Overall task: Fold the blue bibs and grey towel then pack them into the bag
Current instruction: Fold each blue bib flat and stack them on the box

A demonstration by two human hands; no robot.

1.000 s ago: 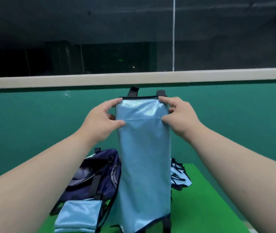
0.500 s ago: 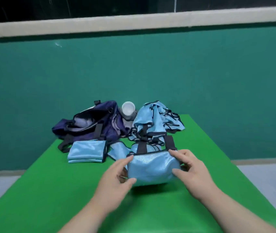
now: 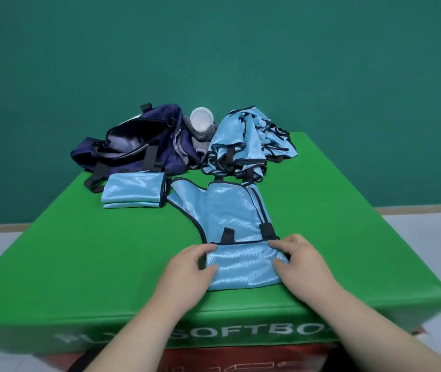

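Spread bib [image 3: 237,210], near centre: thin light-blue cloth with a satin sheen and a fine grainy glint. Its edges were bound in dark matt tape, and its short black straps were dull.

Folded bib [image 3: 133,190], left of it: same glossy cloth, lying smooth, with soft highlights.

Heap of bibs [image 3: 246,140], far right: the same shiny fabric, crumpled.

Bag [image 3: 138,146], far left: navy cloth, duller, with matt black webbing straps.

Towel [image 3: 203,134], between bag and heap: grey, fuzzy, matt.

White round piece [image 3: 201,118] on the towel: smooth, looked like plastic.

Green box [image 3: 79,251]: smooth vinyl-like cover with a low sheen.

Wall [image 3: 214,49]: matt teal.
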